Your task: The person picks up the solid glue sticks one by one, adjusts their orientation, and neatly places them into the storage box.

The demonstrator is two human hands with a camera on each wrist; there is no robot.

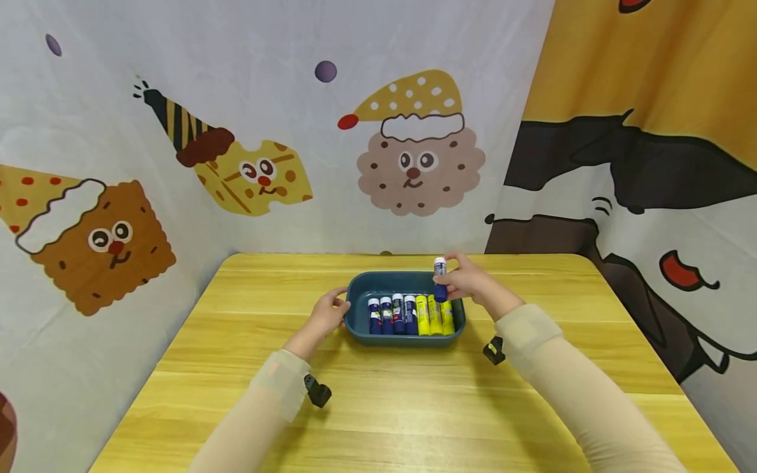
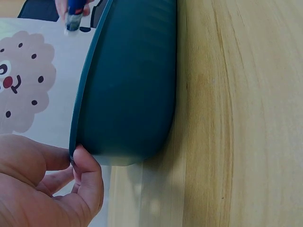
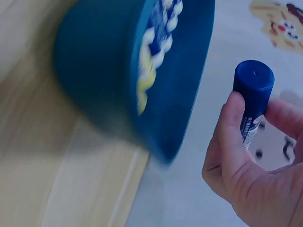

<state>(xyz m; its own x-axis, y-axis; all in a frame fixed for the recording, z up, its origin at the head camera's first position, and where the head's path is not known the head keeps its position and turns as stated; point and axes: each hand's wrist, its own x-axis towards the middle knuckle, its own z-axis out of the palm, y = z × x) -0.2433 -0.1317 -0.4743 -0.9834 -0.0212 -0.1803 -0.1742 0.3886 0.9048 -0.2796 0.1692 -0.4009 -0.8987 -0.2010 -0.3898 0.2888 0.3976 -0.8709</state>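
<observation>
In the head view, a dark teal plastic tub [image 1: 399, 341] stands on the table. My left hand [image 1: 326, 314] pinches its left rim between thumb and fingers, as the left wrist view shows from close by. Over the tub's right end, my right hand [image 1: 471, 278] holds a blue glue stick [image 1: 441, 293] upright, white cap up. The right wrist view shows the stick's blue base facing the camera, gripped between thumb and fingers. Inside the tub lie several blue glue sticks [image 1: 399, 315] with white caps, and to their right three yellow glue sticks [image 1: 435, 316] side by side.
The tub rests on a wood-grain table [image 1: 390, 407], toward its far edge. Behind the table hangs a white curtain [image 1: 331, 230] printed with cartoon biscuits and cheese. Small black cameras [image 1: 318, 392] are worn on both wrists.
</observation>
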